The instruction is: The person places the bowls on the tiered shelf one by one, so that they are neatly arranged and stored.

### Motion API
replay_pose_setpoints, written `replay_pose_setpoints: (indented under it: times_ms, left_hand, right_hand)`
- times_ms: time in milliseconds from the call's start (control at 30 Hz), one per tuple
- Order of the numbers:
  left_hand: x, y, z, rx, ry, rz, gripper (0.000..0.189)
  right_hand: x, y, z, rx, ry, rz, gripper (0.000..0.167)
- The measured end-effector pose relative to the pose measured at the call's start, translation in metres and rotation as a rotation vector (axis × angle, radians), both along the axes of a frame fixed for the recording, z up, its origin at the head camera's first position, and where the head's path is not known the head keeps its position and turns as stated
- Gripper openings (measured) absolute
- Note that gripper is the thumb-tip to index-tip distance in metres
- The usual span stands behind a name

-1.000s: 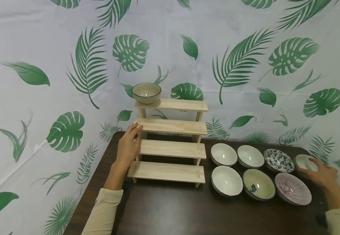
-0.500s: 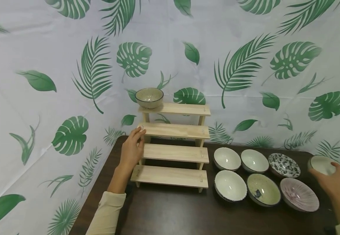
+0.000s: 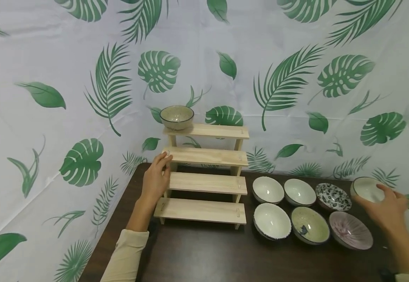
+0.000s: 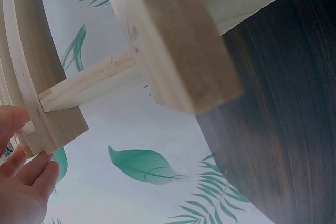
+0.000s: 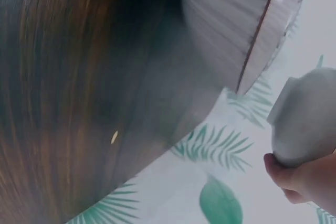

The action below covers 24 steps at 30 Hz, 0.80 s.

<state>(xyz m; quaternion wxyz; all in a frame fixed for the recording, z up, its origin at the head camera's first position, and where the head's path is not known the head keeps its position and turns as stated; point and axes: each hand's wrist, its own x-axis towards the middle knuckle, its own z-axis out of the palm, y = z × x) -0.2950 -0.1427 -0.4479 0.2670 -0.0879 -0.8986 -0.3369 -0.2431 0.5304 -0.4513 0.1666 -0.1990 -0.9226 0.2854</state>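
Observation:
My left hand (image 3: 156, 178) grips the left end of the wooden step shelf (image 3: 208, 156) at its second board from the top. Thumb and fingers close round the board end in the left wrist view. At the far right, my right hand (image 3: 388, 207) holds a pale bowl with a dark rim (image 3: 366, 188) by its side. In the right wrist view the bowl's grey outside (image 5: 304, 119) shows clear of the table, its foot visible. Just left of it sit a black-and-white patterned bowl (image 3: 333, 196) and a pinkish ribbed bowl (image 3: 350, 230).
A beige bowl (image 3: 177, 117) stands on the top board's left end. Two white bowls (image 3: 268, 189) (image 3: 299, 192), a rough-rimmed white bowl (image 3: 272, 220) and a yellow-green bowl (image 3: 310, 225) stand on the dark table (image 3: 197, 250). Behind hangs a leaf-print cloth (image 3: 197, 51).
My right hand has lifted the pale bowl up beside the patterned bowl, going right first and then back left. My left hand keeps its grip on the shelf. The head view has shifted slightly.

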Motion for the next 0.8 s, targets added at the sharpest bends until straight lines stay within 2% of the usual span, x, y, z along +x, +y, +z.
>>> replay_pose_setpoints:
  times_ms: [200,300,467,800]
  left_hand:
    - [0.000,0.003,-0.004,0.026,0.020,-0.001,0.043]
    - [-0.004,0.006,-0.005,0.041,0.030,-0.021,0.043]
    - [-0.004,0.003,-0.005,0.047,0.022,-0.021,0.043]
    - [-0.003,0.005,-0.006,0.037,0.028,-0.022,0.043]
  right_hand:
    - [0.009,-0.019,0.001,-0.032,0.013,0.071,0.096]
    - [0.013,-0.027,0.008,-0.027,0.036,0.088,0.095]
    - [0.008,-0.048,0.024,-0.002,0.036,0.101,0.096]
    - [0.015,-0.088,0.044,0.046,0.042,0.161,0.099]
